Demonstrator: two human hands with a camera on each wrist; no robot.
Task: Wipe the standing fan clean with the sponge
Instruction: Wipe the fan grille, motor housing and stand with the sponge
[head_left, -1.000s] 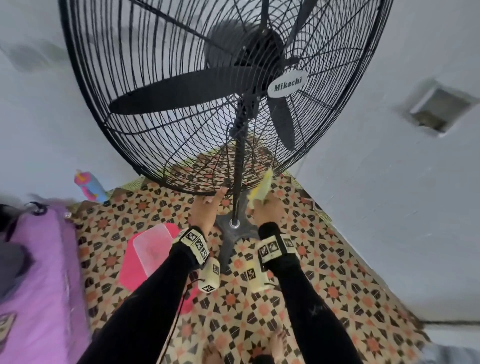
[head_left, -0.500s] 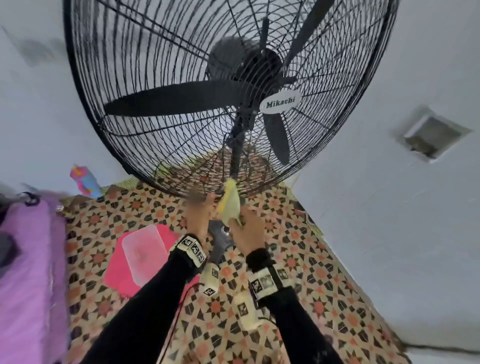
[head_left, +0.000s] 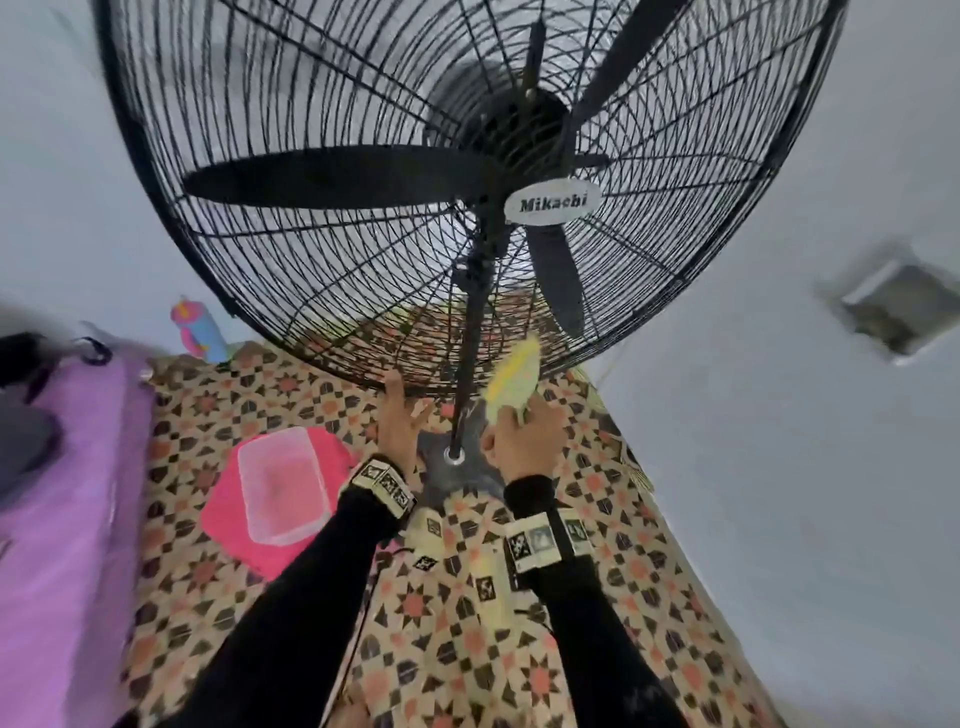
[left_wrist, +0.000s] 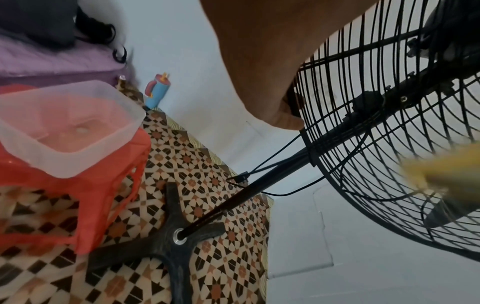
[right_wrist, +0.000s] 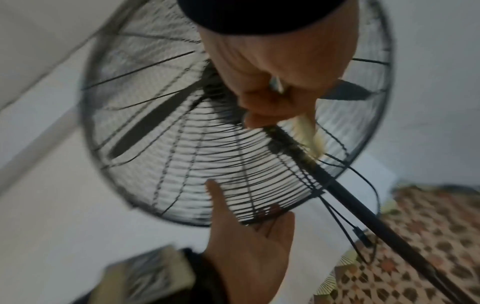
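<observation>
A black standing fan (head_left: 552, 202) with a wire cage and a "Mikachi" badge fills the head view; its pole (head_left: 470, 364) runs down to a cross base (left_wrist: 166, 240). My left hand (head_left: 397, 415) holds the cage's bottom rim left of the pole, fingers hooked into the wires (right_wrist: 270, 209), thumb out. My right hand (head_left: 524, 436) grips a yellow sponge (head_left: 514, 376) that lies against the lower cage wires just right of the pole. The left wrist view shows the sponge (left_wrist: 441, 174) blurred at the right edge; the right wrist view shows the sponge (right_wrist: 309, 131) beside the pole.
A clear plastic container (head_left: 283, 483) sits on a pink stool (head_left: 228, 525) left of the base. A purple cover (head_left: 62, 519) is at far left, a colourful bottle (head_left: 200, 332) by the wall. The fan's cord (left_wrist: 272, 164) hangs behind the pole. White walls stand close behind and right.
The sponge swept left onto the pole, then back to the right and a little higher on the cage. My left hand stayed on the bottom rim.
</observation>
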